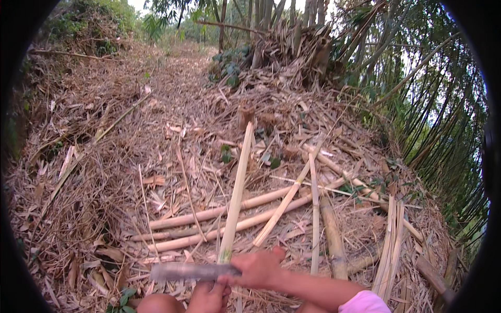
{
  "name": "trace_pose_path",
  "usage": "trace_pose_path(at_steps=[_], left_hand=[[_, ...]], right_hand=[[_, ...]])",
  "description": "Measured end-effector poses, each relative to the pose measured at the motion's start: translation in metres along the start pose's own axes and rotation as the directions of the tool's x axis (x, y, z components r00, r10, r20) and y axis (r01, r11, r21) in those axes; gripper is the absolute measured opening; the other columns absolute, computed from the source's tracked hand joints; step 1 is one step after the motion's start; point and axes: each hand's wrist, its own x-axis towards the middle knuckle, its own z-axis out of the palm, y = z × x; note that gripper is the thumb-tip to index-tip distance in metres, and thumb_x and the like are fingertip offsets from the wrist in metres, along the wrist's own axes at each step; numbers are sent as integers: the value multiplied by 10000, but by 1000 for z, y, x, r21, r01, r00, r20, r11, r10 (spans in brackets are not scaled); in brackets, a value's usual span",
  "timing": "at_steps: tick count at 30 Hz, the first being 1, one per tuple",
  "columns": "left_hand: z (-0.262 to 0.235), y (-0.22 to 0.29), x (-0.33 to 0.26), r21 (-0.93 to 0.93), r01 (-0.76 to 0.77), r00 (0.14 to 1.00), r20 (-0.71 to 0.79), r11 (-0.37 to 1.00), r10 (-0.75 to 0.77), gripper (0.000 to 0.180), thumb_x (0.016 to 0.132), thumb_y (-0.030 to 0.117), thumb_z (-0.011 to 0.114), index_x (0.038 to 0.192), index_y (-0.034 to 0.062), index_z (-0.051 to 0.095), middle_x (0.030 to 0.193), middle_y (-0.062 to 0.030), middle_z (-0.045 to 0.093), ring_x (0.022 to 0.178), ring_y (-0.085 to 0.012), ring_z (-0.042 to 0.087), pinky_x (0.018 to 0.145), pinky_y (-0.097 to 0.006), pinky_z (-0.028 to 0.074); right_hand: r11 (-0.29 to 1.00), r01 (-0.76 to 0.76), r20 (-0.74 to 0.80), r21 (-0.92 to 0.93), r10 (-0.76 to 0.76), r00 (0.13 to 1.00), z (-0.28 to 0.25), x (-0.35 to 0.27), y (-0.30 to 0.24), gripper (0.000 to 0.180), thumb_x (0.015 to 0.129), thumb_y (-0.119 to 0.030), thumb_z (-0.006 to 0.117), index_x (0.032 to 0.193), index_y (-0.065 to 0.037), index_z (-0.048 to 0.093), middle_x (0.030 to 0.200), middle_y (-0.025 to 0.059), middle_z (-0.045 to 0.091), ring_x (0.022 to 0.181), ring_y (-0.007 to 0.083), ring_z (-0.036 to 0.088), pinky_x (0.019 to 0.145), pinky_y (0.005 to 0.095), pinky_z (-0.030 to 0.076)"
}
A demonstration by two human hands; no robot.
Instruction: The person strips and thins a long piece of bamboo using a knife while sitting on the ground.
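My right hand (258,268) is closed round the handle of a knife with a broad, dull grey blade (190,271). The blade points left and lies across a long, pale split bamboo strip (237,193) near its lower end. Just below the blade, my left hand (207,298) is closed on the lower end of that strip; the blade hides part of the grip. From there the strip slants up and away, its far tip beside a short cut stump (246,116).
Bamboo poles (209,214) lie crosswise ahead, with more split strips (284,214) to their right. A bundle of strips (389,250) and a thicker pole (333,237) lie at right. Dry leaf litter covers the slope; a bamboo clump (292,47) stands behind.
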Motion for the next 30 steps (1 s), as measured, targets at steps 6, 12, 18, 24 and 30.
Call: trace_pose_path(at_steps=[6,12,18,24,30], left_hand=[[-19,-39,23,142,-95,994,-37,985,101,275,1028,319,451,868,131,573,610,56,433,455,-48,340,388,-224,251],[-23,-51,29,487,-328,934,37,809,356,264,1011,278,457,861,101,583,616,35,452,486,-56,381,415,-233,294],[-22,-28,10,34,-124,992,23,992,124,178,1021,314,474,979,141,475,596,51,387,445,-48,321,375,-216,245],[-38,-55,25,224,-181,983,68,958,170,207,1004,263,467,852,129,510,581,55,393,447,-44,348,374,-217,253],[-28,-51,21,421,-467,877,109,777,468,244,1004,248,460,930,31,543,640,-11,496,484,-134,443,439,-288,382]], right_hand=[[998,-24,-18,60,25,1000,11,-3,-13,685,853,-719,471,792,-62,654,773,107,623,652,341,655,612,452,528],[995,5,-62,-102,-12,998,-2,-8,-10,653,845,-712,499,803,-82,665,791,83,608,645,306,666,523,445,486],[997,-19,-122,72,28,992,15,1,9,632,883,-669,491,833,-62,660,779,123,645,672,345,666,638,457,554],[1000,4,-108,15,-3,994,13,-9,-10,676,874,-693,481,823,-48,677,792,163,655,697,377,673,658,491,556],[989,-104,-159,-107,86,983,1,-15,15,655,880,-689,475,811,-67,667,790,121,649,640,351,653,548,435,520]])
